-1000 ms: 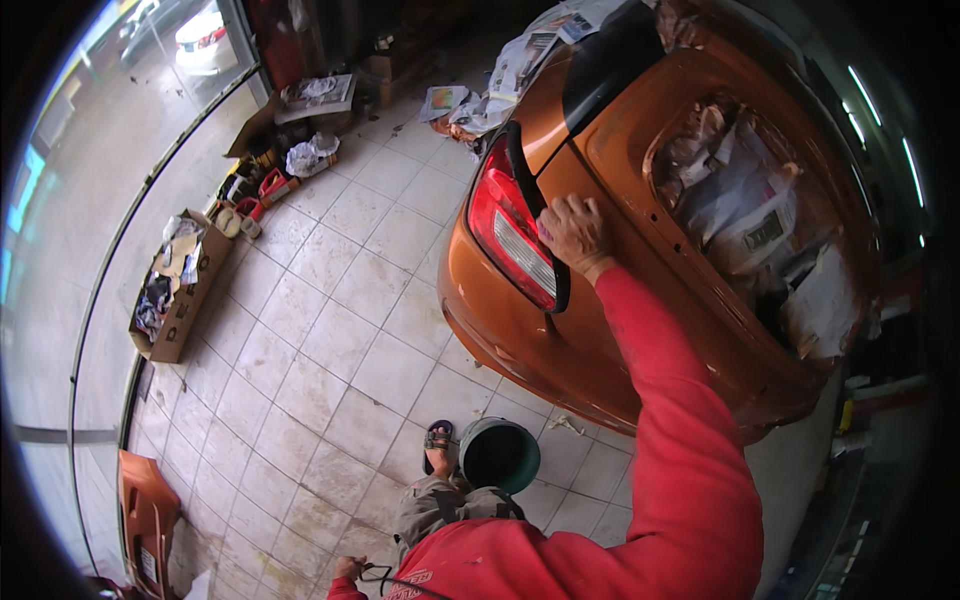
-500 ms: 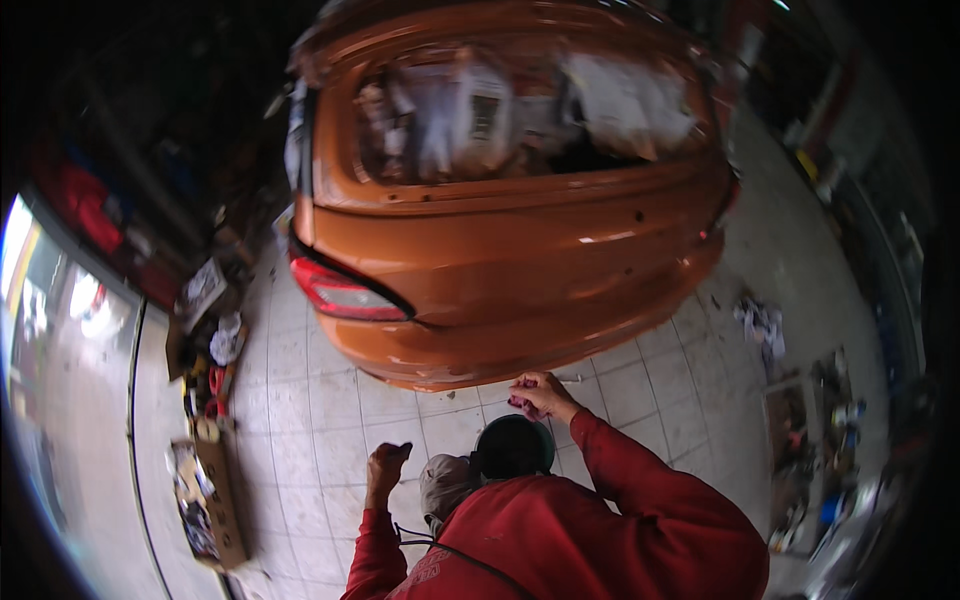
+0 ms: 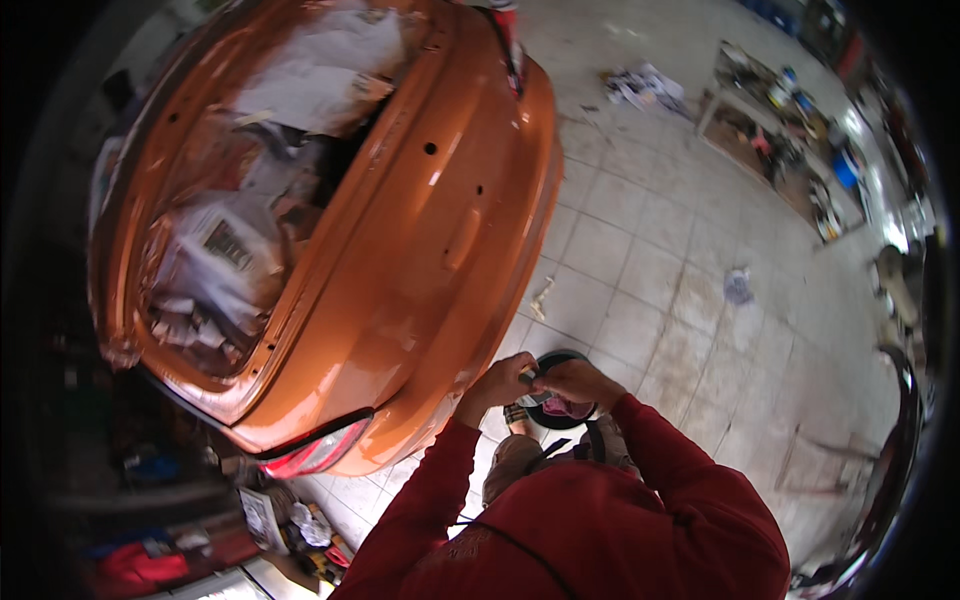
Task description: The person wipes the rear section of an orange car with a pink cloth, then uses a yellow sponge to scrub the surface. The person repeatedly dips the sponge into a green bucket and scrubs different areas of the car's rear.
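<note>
My left hand (image 3: 494,385) and my right hand (image 3: 582,382) meet over a dark round bucket (image 3: 572,357) by the rear of an orange car (image 3: 440,240). My left fingers are closed on a small grey piece (image 3: 527,376), too small to name, and my right fingertips come up against it. A wet-looking pink cloth (image 3: 566,407) shows just under my right hand, which is curled around part of it; the rest hangs over the bucket's opening. My palms and the bucket's inside are mostly hidden.
Papers and plastic sheeting (image 3: 225,245) cover the car's rear window opening. A pale scrap (image 3: 541,298) and a crumpled rag (image 3: 738,286) lie on the tiled floor, with papers (image 3: 645,87) farther off. A low bench with cans and tools (image 3: 775,145) stands at the far right.
My view has turned to the right, so the car now stands at the left. My hands, apart before, have come together above the bucket; the pink cloth is now below my right hand.
</note>
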Tool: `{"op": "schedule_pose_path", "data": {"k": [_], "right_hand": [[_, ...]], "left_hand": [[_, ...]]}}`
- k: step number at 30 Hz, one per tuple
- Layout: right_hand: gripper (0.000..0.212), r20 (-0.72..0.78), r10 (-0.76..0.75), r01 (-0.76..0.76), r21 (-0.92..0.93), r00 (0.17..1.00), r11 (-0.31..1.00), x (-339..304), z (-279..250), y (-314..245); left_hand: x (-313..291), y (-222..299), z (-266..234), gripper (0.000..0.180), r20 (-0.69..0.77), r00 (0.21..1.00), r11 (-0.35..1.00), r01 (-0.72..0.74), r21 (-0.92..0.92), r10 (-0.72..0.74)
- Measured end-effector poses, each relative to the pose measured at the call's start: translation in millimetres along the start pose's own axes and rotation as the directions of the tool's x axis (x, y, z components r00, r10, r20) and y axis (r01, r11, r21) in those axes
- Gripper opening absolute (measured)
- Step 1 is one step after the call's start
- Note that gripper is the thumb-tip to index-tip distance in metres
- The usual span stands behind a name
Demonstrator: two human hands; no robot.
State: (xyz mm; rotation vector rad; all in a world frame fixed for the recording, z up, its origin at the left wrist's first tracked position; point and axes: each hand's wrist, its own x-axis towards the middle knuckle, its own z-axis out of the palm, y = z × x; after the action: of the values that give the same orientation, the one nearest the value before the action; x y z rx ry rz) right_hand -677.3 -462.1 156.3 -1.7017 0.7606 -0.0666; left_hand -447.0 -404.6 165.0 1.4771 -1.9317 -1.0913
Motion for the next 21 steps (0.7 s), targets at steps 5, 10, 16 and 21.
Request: {"op": "schedule_pose_path", "data": {"k": [5,10,16,21], "right_hand": [[0.064,-0.100,0.256,-0.192,0.424,0.961,0.885,-66,50,19],[0.070,-0.043,0.445,-0.297,0.687,0.895,0.663,-99,106,40],[0.053,-0.395,0.432,-0.096,0.638,0.811,0.764,-121,142,31],[0.046,-0.533,0.549,0.040,0.740,0.643,0.672,-128,184,53]], "left_hand": [[9,3,8,0.028,0.607,0.780,0.733,0.502,-0.459,-0.155],[25,11,56,0.032,0.695,0.700,0.980,-0.038,-0.197,0.167],[7,27,79,0.032,0.589,0.808,1.000,0.012,0.000,-0.010],[-5,20,97,0.050,0.459,0.888,0.983,-0.093,0.158,0.010]]}}
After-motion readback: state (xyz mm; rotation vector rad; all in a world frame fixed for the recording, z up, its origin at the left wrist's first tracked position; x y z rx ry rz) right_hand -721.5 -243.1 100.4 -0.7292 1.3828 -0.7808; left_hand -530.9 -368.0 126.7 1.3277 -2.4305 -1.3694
